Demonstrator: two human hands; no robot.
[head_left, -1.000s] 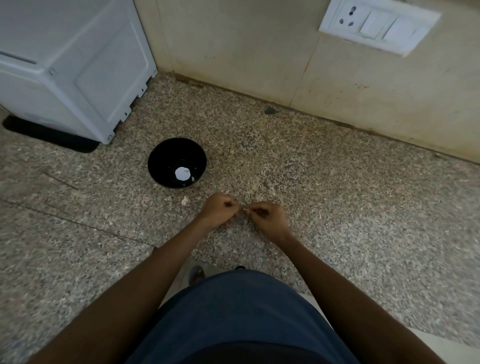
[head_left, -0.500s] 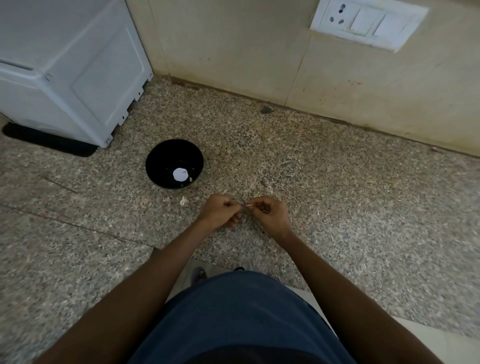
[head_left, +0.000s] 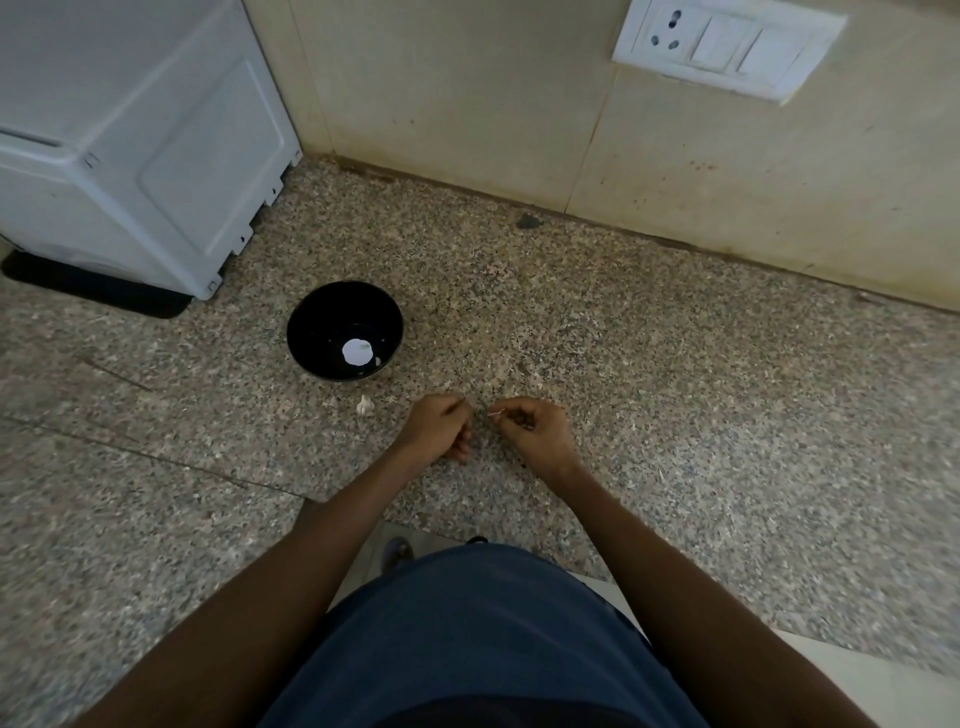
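Head cam looking down at a speckled granite countertop (head_left: 675, 389). Far left there's a white appliance (head_left: 130, 145) sitting on a black mat (head_left: 104, 288), then a black bowl (head_left: 311, 322) with a round white piece (head_left: 357, 352) lying in the bottom. Just in front of the bowl, a small garlic clove (head_left: 365, 405) lies on the stone by itself. Next over is the left hand (head_left: 439, 428), fingers curled in tight; honestly can't tell if anything's in there. Close beside it but not touching, the right hand (head_left: 535, 434) pinches a thin pale sliver (head_left: 496, 413) between thumb and fingertip, low over the counter. Up on the wall at right is a white switch plate (head_left: 727, 49).
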